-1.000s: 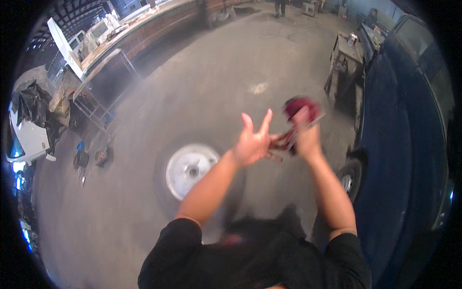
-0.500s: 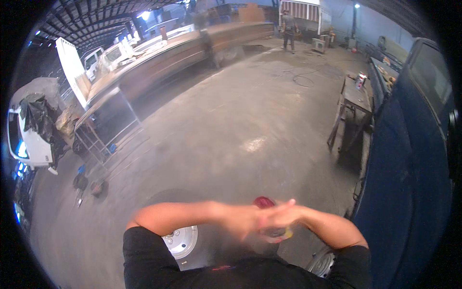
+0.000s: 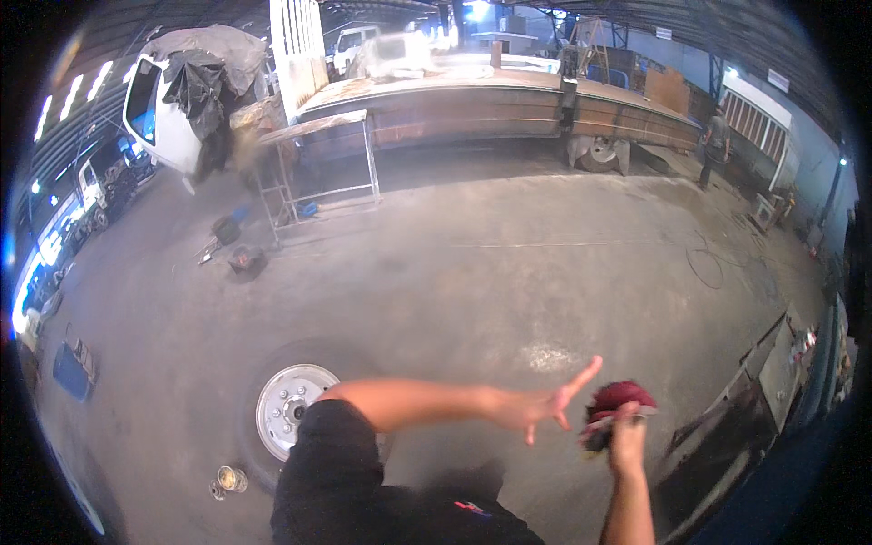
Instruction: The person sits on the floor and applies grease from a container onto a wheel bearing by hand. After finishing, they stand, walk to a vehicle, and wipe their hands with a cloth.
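Note:
My left hand (image 3: 545, 409) reaches across to the right with its fingers spread, and nothing is in it. Just beyond its fingertips, my right hand (image 3: 627, 440) grips a dark red, rounded bundle (image 3: 620, 397) with blackish and pale parts on its underside. Motion blur and my fingers keep me from telling what kind of thing it is. A small gap separates my left fingertips from the bundle.
A wheel with a pale rim (image 3: 292, 411) lies on the floor beside my left arm. Small tins (image 3: 231, 479) are left of it. Ahead stand a metal frame (image 3: 372, 163) and a long flatbed (image 3: 436, 118). A worn workbench (image 3: 727, 427) is at right; another person (image 3: 716, 150) stands far back.
My hands were together around the dark red bundle and are now apart. The right hand has kept the bundle. My view has turned left, showing more of the wheel and floor there.

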Demonstrator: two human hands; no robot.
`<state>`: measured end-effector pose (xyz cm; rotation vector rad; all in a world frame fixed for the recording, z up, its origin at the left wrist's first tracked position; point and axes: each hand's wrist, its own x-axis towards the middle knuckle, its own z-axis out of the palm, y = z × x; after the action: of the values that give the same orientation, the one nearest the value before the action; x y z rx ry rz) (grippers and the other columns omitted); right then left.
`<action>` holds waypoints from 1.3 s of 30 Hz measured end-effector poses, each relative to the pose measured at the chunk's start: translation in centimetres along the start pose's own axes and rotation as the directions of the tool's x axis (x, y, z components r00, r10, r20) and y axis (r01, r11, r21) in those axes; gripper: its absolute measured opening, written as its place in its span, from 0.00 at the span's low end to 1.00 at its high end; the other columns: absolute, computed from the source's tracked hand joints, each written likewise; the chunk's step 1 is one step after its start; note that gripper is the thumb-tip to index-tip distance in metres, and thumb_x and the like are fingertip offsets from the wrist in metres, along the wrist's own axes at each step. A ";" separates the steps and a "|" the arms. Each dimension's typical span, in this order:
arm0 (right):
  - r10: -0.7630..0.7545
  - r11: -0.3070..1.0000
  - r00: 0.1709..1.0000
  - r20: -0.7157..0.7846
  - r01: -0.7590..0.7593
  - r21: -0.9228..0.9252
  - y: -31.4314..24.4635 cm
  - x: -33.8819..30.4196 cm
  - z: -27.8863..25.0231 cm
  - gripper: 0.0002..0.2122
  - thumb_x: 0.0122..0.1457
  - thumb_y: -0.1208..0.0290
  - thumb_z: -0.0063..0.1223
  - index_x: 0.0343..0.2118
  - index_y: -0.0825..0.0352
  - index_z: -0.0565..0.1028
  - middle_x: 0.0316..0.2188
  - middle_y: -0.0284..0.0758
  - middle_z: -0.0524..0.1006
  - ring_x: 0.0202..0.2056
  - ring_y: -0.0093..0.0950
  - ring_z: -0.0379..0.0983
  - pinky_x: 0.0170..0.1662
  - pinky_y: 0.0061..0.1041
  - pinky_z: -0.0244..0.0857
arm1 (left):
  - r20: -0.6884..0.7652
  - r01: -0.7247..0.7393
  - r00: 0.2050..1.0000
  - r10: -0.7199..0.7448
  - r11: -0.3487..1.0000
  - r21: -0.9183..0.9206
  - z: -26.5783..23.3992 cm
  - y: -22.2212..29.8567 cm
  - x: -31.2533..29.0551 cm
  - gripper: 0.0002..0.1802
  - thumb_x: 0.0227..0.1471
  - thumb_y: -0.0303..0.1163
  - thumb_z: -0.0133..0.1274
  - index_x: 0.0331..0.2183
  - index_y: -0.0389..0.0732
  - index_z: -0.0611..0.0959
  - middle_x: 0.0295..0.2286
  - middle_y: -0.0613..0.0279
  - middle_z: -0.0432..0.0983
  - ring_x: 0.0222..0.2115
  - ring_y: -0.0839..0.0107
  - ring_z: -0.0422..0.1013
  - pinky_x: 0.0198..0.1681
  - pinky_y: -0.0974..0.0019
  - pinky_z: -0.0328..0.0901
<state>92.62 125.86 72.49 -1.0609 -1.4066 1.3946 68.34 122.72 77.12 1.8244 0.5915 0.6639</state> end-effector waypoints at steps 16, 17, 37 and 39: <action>0.246 0.968 0.688 0.683 -0.143 -0.205 -8.0 26.6 -19.8 0.08 0.52 0.73 0.57 0.33 0.70 0.73 0.28 0.37 0.77 0.29 0.28 0.75 0.31 0.29 0.70 | 0.331 -0.627 0.778 0.535 0.701 0.339 -8.2 -8.6 35.7 0.48 0.53 0.68 0.27 0.62 0.49 0.35 0.62 0.38 0.33 0.55 0.43 0.59 0.53 0.49 0.61; 0.266 0.964 0.678 0.685 -0.174 -0.202 -7.4 28.3 -22.9 0.08 0.52 0.73 0.58 0.33 0.69 0.73 0.27 0.36 0.77 0.29 0.27 0.75 0.31 0.28 0.70 | 0.380 -0.654 0.743 0.551 0.721 0.231 -8.2 -7.5 38.1 0.49 0.53 0.68 0.30 0.63 0.46 0.41 0.62 0.38 0.32 0.55 0.44 0.58 0.53 0.49 0.60; 0.170 0.963 0.930 -0.325 -0.087 0.255 0.3 69.1 -51.9 0.34 0.61 0.42 0.34 0.55 0.72 0.63 0.49 0.54 0.71 0.49 0.48 0.70 0.48 0.39 0.66 | -0.645 -0.671 0.677 0.354 0.657 -0.343 -18.7 -21.0 90.2 0.49 0.49 0.74 0.19 0.61 0.59 0.25 0.64 0.64 0.19 0.63 0.56 0.39 0.62 0.48 0.44; 0.098 0.994 0.982 -0.161 -0.103 -0.025 2.3 73.1 -56.8 0.34 0.61 0.42 0.35 0.56 0.72 0.62 0.52 0.49 0.70 0.52 0.42 0.67 0.51 0.35 0.63 | -0.632 -0.646 0.694 0.345 0.685 -0.336 -20.0 -23.9 94.8 0.49 0.50 0.73 0.19 0.61 0.56 0.25 0.64 0.64 0.19 0.63 0.57 0.39 0.62 0.49 0.42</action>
<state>128.11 211.38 71.01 -1.2523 -1.2795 1.3299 121.14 207.36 75.81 1.2350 0.1592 1.5950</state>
